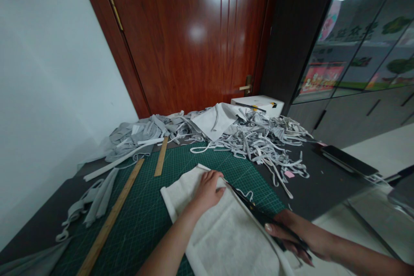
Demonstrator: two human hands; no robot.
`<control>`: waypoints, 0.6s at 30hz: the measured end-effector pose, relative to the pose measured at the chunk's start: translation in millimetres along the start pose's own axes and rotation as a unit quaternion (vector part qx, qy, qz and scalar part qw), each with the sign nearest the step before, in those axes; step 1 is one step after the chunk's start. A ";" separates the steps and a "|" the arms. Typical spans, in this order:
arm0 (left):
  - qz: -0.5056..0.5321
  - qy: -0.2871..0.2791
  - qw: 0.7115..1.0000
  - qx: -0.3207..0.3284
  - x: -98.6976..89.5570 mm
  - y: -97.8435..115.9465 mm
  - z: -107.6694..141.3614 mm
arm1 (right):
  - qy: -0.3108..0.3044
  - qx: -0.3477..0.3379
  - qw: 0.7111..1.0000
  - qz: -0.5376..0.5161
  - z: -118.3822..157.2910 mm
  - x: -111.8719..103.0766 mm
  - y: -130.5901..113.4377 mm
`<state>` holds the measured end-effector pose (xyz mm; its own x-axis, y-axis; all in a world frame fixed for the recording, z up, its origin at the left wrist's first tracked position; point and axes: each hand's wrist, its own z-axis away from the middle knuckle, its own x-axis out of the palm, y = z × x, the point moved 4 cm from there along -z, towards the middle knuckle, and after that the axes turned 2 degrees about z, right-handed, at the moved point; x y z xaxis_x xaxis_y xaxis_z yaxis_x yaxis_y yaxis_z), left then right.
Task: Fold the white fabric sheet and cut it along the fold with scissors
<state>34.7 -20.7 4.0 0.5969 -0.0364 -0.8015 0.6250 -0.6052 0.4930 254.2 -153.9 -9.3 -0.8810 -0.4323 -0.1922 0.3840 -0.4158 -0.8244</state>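
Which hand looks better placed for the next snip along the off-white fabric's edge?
Probably the right hand: it holds the black scissors along that edge, while the left hand rests on the off-white fabric with no tool visible.

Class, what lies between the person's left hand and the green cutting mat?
In the head view, white cloth lies between the left hand and the green cutting mat.

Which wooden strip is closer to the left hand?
The shorter-looking strip, its far end at the fabric scraps; the longer strip, farther left, leaves the picture.
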 end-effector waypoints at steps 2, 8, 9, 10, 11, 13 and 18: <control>0.002 0.008 1.000 -0.009 -0.5 0.0 -0.3 | 0.002 0.002 1.000 0.005 0.6 0.7 0.2; 0.022 0.021 0.999 -0.013 -3.6 1.5 -1.6 | 0.002 0.000 1.000 0.014 1.9 3.6 -3.5; 0.026 0.023 0.999 -0.013 -3.8 1.3 -1.7 | 0.001 -0.001 1.000 0.013 1.9 3.8 -3.8; 0.029 0.025 0.999 -0.014 -3.8 0.8 -1.8 | -0.001 -0.001 1.000 0.012 1.8 4.0 -3.9; 0.030 0.027 0.999 -0.014 -3.6 0.1 -1.7 | -0.002 0.000 1.000 0.011 1.8 4.1 -3.8; 0.028 0.030 0.999 -0.014 -2.7 -1.5 -1.4 | -0.003 0.001 1.000 0.009 1.8 4.1 -3.0; 0.019 0.028 0.999 -0.012 -1.4 -2.6 -0.4 | -0.011 -0.005 1.000 0.009 1.0 3.5 0.3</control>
<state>32.5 -18.7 4.0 0.6479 -0.0140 -0.7616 0.6120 -0.5857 0.5314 251.5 -156.4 -9.7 -0.8678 -0.4567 -0.1960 0.3971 -0.4001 -0.8260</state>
